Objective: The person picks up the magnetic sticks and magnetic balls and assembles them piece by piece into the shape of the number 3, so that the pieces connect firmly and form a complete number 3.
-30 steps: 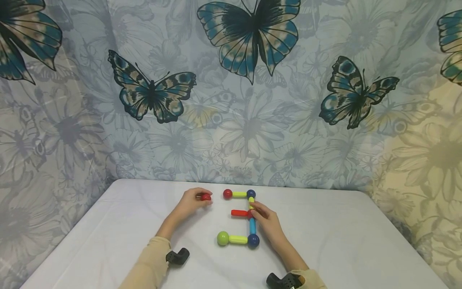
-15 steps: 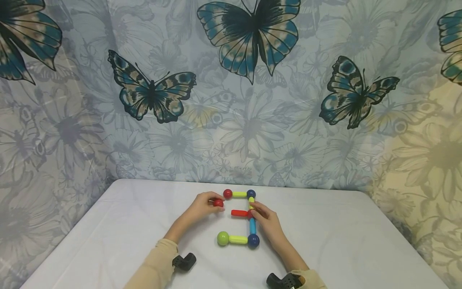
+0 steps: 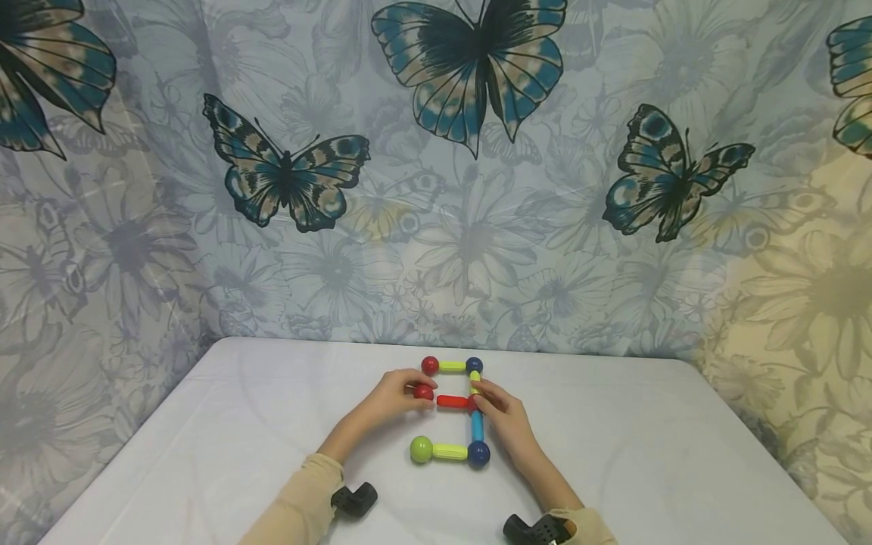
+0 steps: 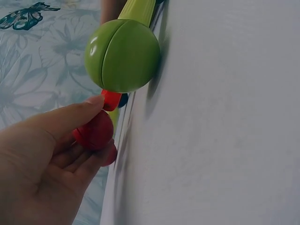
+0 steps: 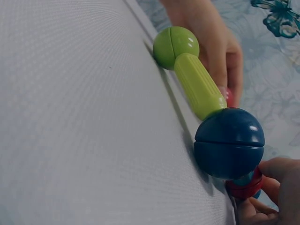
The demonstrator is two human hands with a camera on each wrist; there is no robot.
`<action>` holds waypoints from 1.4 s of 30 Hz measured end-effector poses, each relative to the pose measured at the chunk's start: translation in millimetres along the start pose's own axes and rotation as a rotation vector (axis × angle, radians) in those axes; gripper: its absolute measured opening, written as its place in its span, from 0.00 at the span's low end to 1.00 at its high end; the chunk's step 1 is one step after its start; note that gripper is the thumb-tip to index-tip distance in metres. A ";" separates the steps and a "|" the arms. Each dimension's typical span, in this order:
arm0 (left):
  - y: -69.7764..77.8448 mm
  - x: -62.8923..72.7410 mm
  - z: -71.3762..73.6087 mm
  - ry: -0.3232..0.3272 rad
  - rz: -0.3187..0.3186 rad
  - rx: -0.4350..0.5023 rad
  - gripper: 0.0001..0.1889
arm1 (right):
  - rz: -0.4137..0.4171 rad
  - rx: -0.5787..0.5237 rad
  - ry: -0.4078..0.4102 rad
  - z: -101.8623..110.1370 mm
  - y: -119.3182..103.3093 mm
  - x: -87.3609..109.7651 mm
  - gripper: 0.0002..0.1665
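Observation:
In the head view, my left hand (image 3: 391,397) pinches a red ball (image 3: 423,392) between thumb and fingers, close to the free left end of a red rod (image 3: 452,401). A narrow gap separates ball and rod there. My right hand (image 3: 511,421) pinches another red ball (image 3: 471,403) at the rod's right end, its fingertips partly covering it. That ball joins a yellow-green rod above and a blue rod (image 3: 477,428) below. The left wrist view shows the held red ball (image 4: 95,130) against the fingers, with a green ball (image 4: 123,56) nearer the camera.
The joined pieces lie on a white-covered table (image 3: 647,454). Along the top, a red ball (image 3: 430,365) and yellow-green rod (image 3: 453,366) meet a dark blue ball (image 3: 474,365). The lower arm runs from a dark blue ball (image 3: 478,454) to a green one. Butterfly-patterned cloth (image 3: 477,250) hangs behind.
My left hand has carried its red ball rightward and slightly nearer, up to the red rod's free end. My right hand and the joined pieces have stayed in place.

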State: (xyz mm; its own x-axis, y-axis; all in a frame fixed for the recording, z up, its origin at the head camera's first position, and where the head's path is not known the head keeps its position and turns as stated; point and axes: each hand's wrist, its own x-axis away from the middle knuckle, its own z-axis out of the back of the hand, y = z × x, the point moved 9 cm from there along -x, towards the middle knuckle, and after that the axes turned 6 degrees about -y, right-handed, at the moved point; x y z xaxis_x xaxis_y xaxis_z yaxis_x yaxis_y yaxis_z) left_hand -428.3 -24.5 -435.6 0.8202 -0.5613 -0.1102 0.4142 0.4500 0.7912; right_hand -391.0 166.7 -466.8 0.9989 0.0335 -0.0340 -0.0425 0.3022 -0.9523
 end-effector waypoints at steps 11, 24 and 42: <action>-1.4 -0.8 -9.8 -0.012 -0.007 -0.014 0.16 | -0.001 0.007 -0.001 -0.1 -0.6 1.0 0.21; -4.2 -0.4 -11.7 0.005 -0.050 0.030 0.17 | -0.009 0.013 0.000 0.6 1.3 0.2 0.21; -6.8 0.5 -12.3 -0.004 -0.054 0.032 0.20 | -0.017 0.008 -0.007 -0.4 1.1 -1.7 0.22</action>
State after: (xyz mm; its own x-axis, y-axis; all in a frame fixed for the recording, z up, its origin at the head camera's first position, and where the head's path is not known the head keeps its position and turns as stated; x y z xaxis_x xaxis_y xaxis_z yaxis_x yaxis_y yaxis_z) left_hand -425.9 -19.3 -448.4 0.7955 -0.5869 -0.1511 0.4450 0.3964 0.8030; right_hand -392.8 166.6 -467.9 0.9993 0.0346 -0.0160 -0.0260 0.3108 -0.9501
